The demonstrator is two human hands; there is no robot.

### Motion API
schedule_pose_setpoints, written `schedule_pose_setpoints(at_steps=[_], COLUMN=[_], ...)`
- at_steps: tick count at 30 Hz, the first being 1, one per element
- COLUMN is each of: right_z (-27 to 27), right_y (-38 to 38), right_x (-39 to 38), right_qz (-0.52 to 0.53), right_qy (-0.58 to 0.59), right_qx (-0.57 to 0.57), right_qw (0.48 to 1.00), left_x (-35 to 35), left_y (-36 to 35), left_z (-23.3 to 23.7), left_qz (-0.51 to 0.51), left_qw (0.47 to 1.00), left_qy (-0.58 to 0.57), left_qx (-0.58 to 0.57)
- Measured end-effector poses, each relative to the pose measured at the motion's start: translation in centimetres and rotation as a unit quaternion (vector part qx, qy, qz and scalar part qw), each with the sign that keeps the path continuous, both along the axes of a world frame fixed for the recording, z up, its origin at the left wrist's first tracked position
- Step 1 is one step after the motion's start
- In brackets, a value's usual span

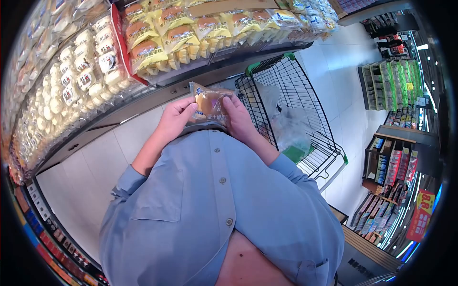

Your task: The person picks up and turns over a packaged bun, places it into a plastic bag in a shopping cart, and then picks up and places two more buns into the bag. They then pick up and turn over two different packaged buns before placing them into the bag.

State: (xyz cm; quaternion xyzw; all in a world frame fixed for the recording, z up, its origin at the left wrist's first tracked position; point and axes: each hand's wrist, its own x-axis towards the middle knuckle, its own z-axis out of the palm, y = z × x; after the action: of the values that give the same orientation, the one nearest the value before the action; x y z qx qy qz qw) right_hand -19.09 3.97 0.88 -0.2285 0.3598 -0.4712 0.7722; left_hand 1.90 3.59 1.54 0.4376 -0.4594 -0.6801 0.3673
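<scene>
Left hand (177, 116) and right hand (239, 118) share a pinching grip on a wrapped bread bun (208, 104), before the display shelf's (157, 96) front edge, near the shopping cart's (305, 86) left rim.

The loose blue-grey shirt (202, 205) fills the lower middle of the frame, with round buttons (222, 180) down its placket (220, 164) and a stitched patch pocket (160, 198) left of centre. It parts toward the bottom edge, and its sleeves (128, 181) end on the forearms (151, 153), creased at left.
</scene>
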Motion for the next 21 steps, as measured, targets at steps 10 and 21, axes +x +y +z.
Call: schedule_pose_setpoints(at_steps=[10,21], right_z=[1.5,0.5], right_y=[-5.5,-9.1], right_x=[-5.4,-12.1], right_qz=[-0.041,-0.104], right_qy=[0.120,0.073], right_qx=[-0.071,-0.055], right_qw=[0.989,0.990], left_x=[-6.0,-12.7], left_y=[-6.3,-12.2], left_z=[0.9,1.7], left_qz=[-0.024,-0.063], left_qw=[1.000,0.998], left_qy=[0.009,-0.027], left_qx=[0.003,0.008])
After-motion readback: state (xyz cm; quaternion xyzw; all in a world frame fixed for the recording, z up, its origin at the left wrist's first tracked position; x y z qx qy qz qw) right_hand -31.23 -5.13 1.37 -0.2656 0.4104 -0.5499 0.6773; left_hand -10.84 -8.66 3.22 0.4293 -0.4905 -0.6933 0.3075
